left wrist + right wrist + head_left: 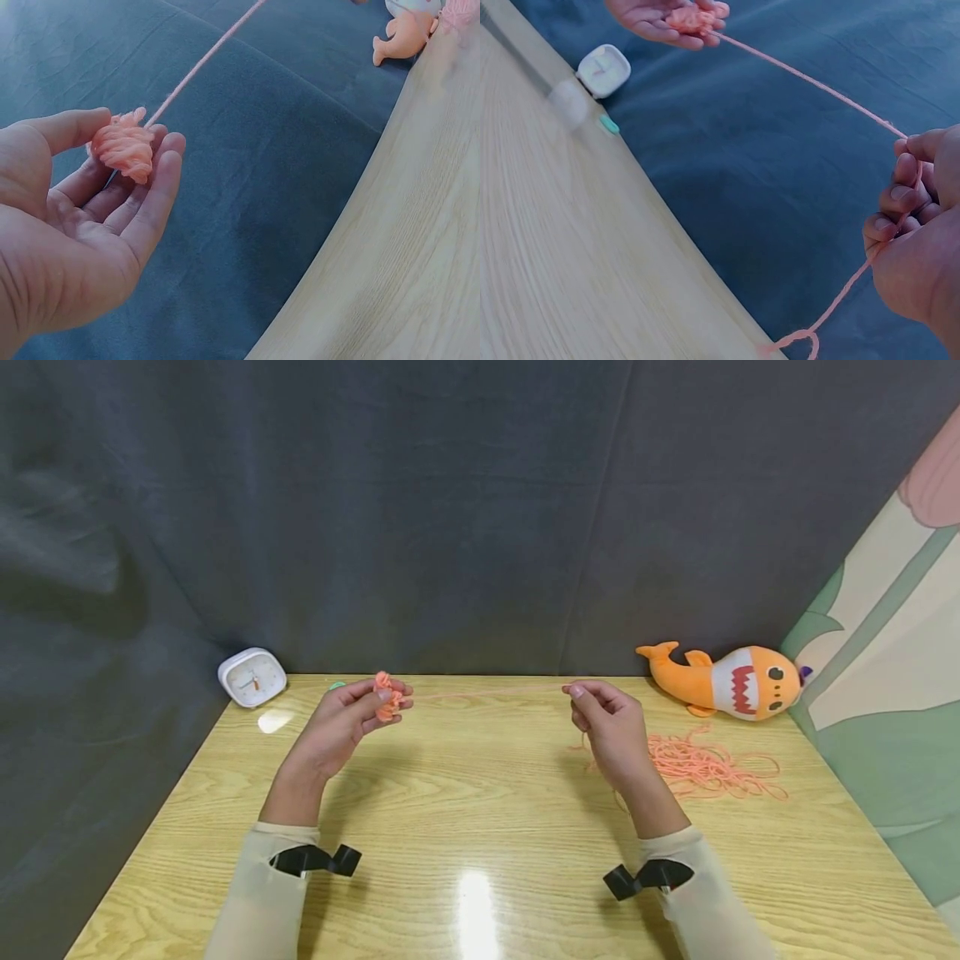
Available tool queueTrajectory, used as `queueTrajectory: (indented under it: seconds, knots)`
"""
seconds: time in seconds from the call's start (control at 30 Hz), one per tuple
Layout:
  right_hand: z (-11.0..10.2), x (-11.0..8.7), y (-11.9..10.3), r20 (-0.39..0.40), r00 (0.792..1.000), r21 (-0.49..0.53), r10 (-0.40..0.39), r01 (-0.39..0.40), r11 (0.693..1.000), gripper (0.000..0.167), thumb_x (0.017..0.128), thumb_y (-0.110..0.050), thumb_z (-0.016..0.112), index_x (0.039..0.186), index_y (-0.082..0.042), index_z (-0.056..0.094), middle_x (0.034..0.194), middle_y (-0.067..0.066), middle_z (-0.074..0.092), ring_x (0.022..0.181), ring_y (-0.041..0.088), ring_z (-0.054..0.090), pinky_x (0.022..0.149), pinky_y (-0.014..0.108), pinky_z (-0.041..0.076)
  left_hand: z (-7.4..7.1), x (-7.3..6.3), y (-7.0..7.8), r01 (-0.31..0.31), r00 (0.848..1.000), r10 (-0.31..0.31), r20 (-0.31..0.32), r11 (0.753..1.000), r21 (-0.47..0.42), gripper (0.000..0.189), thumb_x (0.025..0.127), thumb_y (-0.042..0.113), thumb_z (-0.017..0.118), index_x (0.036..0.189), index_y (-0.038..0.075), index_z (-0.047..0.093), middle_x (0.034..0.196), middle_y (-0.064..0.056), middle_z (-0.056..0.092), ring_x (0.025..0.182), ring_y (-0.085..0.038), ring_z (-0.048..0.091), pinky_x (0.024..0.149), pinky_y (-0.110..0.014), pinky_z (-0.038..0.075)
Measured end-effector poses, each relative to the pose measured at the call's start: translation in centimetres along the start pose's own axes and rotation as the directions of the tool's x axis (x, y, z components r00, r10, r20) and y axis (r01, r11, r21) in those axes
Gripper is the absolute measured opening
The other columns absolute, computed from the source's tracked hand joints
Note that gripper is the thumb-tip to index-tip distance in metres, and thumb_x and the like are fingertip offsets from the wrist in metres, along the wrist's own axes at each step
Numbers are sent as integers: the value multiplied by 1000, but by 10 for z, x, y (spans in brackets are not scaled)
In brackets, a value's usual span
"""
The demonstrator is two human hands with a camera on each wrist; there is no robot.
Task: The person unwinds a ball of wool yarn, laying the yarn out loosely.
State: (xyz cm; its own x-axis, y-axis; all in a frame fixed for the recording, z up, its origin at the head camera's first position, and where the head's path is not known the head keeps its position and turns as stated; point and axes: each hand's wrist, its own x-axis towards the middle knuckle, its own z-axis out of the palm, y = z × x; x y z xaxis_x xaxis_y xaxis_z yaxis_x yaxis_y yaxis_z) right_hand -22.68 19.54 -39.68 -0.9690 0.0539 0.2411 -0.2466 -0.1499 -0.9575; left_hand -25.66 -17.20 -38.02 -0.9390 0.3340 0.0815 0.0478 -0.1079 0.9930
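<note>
Between the thumb and fingers of my left hand (339, 727) is a small wound bundle of coral-pink yarn (126, 150). From it a single strand of yarn (802, 76) runs straight across to my right hand (611, 727). There the thumb and index finger pinch the strand, and the other fingers curl loosely around it. Below the right hand, in the right wrist view, the yarn trails down to the table with a small loop (802, 334). A loose tangled heap of the same yarn (705, 768) lies on the table, partly behind the right forearm.
An orange shark plush (720, 681) lies at the table's back right. At the back left stands a white clock (253, 677), with a small green item (609, 124) nearby. A dark curtain (450, 527) hangs behind the wooden table (450, 793).
</note>
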Motion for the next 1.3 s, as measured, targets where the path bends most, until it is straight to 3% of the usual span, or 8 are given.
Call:
queueTrajectory:
  seconds: [0.33, 0.47, 0.7, 1.0, 1.3]
  knots:
    - [-26, -3, -12, -46, 996, 111, -76, 81, 991, 14, 103, -10, 63, 97, -11, 75, 74, -3, 56, 67, 12, 41, 63, 30, 32, -3, 0, 0, 6, 1000, -6, -29, 1000, -6, 38, 106, 21, 59, 134, -6, 60, 117, 2, 75, 105, -7, 74, 90, -22, 59]
    - [-38, -5, -17, -73, 993, 127, -96, 105, 986, 14, 103, -8, 62, 98, -7, 75, 73, -1, 57, 66, 12, 43, 63, 28, 34, -3, 0, 0, 7, 999, -8, -31, 1000, -27, 38, 106, 20, 59, 134, -6, 60, 116, 1, 76, 103, -8, 75, 89, -22, 60]
    - [-59, -8, -25, -106, 988, 162, -111, 127, 979, 13, 102, -9, 63, 100, -3, 74, 73, 0, 57, 66, 13, 43, 64, 32, 27, -6, 0, 0, 6, 1000, -7, -29, 999, -34, 33, 107, 18, 57, 133, -2, 60, 113, 5, 77, 104, -7, 75, 88, -21, 60]
    - [-80, -8, -34, -184, 974, 234, -128, 170, 957, 13, 101, -7, 64, 100, 1, 75, 77, 2, 63, 65, 13, 48, 59, 22, 40, -9, -1, 1, 5, 1000, -5, -29, 1000, -27, 38, 107, 20, 57, 134, -7, 58, 111, 4, 77, 103, -7, 75, 88, -21, 60]
    - [-103, -11, -45, -236, 963, 310, -133, 204, 929, 12, 100, -4, 65, 101, 4, 74, 77, 5, 62, 64, 14, 48, 58, 21, 43, -10, -2, 2, -7, 1000, 6, -29, 999, -46, 23, 107, 19, 57, 125, 6, 66, 112, 3, 77, 102, -8, 76, 87, -21, 60]
